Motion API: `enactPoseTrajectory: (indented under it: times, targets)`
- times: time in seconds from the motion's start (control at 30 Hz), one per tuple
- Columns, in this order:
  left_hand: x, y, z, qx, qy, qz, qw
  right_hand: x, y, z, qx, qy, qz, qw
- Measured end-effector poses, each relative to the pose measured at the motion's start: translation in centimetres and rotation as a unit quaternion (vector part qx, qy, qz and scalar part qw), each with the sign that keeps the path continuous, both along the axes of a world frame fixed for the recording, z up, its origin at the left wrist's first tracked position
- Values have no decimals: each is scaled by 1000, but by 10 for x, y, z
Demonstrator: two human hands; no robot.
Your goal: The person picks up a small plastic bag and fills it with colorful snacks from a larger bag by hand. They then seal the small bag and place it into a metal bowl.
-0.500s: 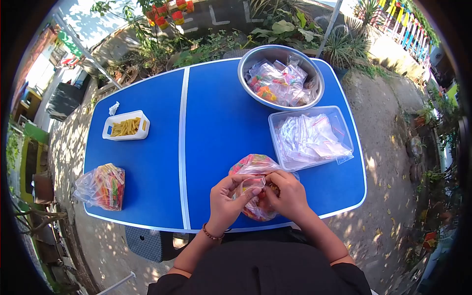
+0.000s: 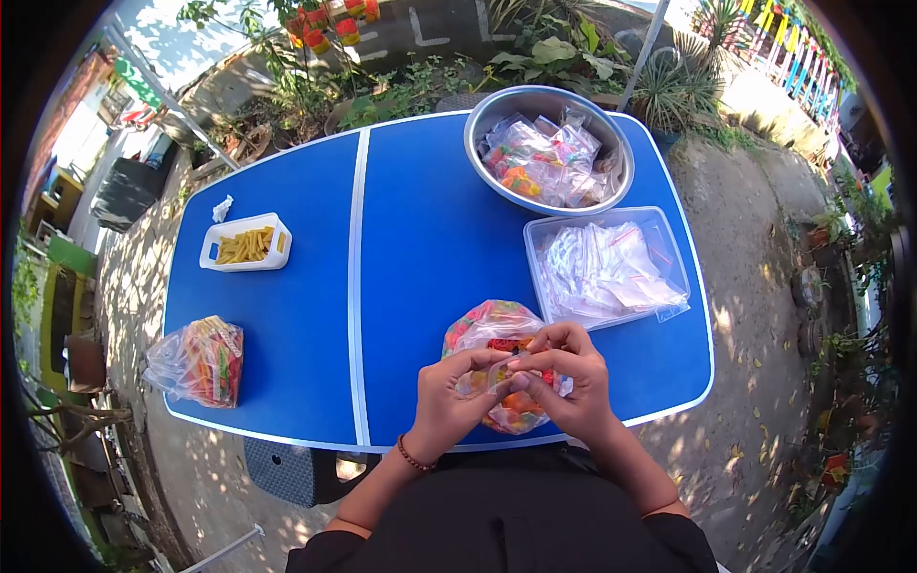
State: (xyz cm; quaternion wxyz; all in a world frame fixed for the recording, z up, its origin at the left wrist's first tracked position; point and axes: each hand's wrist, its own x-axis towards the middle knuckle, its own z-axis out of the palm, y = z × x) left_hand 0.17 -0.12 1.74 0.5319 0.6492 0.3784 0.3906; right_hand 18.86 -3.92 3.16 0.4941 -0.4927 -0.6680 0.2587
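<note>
- Nearest: the person's dark shirt (image 2: 497, 525), both forearms reaching forward over the table edge.
- Left hand (image 2: 451, 393), beaded bracelet (image 2: 415, 453) at its wrist: thumb and fingers pinched together on one side of a small clear bag (image 2: 501, 375).
- Right hand (image 2: 575, 384): thumb and forefinger close together at the small bag's other side, fingers bent. Cannot tell whether a piece sits between the tips.
- Small bag is between the two hands, above a large clear bag (image 2: 492, 323) of bright red, orange, green and yellow pieces on the table. Hands hide part of the large bag.
- Grey stool (image 2: 279, 473), partly under the near edge.
- Blue table (image 2: 444, 239), white trim, pale strip across it.
- Near left: another clear bag (image 2: 216, 368), mostly red contents.
- Right, just beyond the hands: clear plastic bin (image 2: 534, 277) of flat clear bags, one over the rim.
- Farther left: white basket (image 2: 252, 265) of yellowish sticks; crumpled white scrap (image 2: 222, 209) just behind.
- Far right: metal bowl (image 2: 544, 98) heaped with filled clear packets, just beyond the bin.
- Past the table: leafy plants (image 2: 564, 62), lettered wall (image 2: 401, 59).
</note>
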Motion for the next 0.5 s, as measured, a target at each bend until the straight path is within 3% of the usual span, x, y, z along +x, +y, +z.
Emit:
enactPoseTrajectory:
  times: [0.1,0.17,0.23,0.37,0.5]
  targets:
    - [0,1,-11,-58,-84,33,994,-8,-2,-1,-84,138,-88,983]
    - [1,2,-12,-113,-166,69,977,-2,0,-14,-118,28,-31,992]
    - [-2,5,-14,-111,-164,80,977,-2,4,-26,-116,-100,47,987]
    - [-3,7,-17,-102,-164,99,976,-21,6,-31,-28,-240,42,969]
    - [-3,7,-16,-110,-167,103,974,-14,5,-37,-9,-256,42,966]
